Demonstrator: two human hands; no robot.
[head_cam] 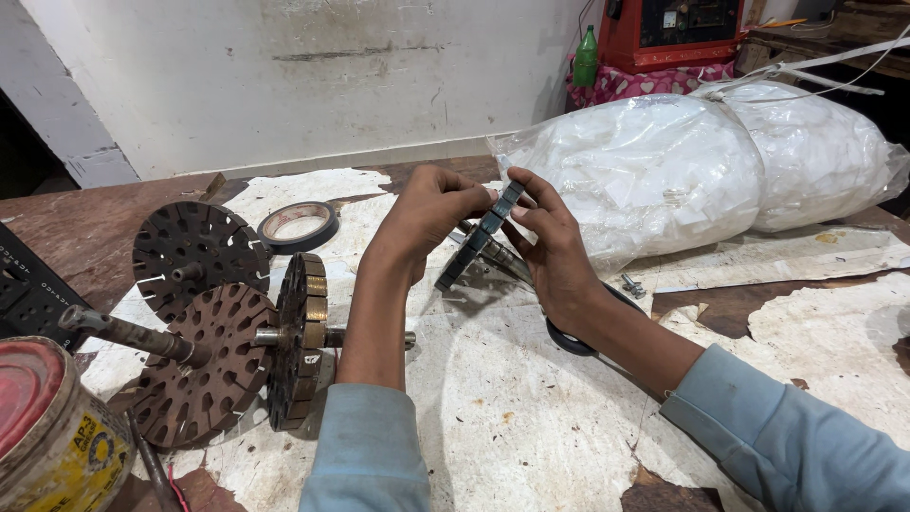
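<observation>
Both my hands hold one slotted metal disc (479, 239) edge-on above the worn table (531, 408). My left hand (427, 213) grips its upper left side, and my right hand (550, 248) pinches its top rim with fingertips. A shaft sticks out behind the disc, partly hidden by my fingers. To the left lie other rusty slotted discs on shafts: one flat disc (194, 254) and a pair (227, 360) mounted together on a shaft.
A tape roll (299, 226) lies behind the discs. Two big white plastic sacks (720, 166) fill the right side. A tin can (47, 436) stands at the near left. A black ring (569, 337) lies under my right wrist. A bolt (632, 284) rests near the sacks.
</observation>
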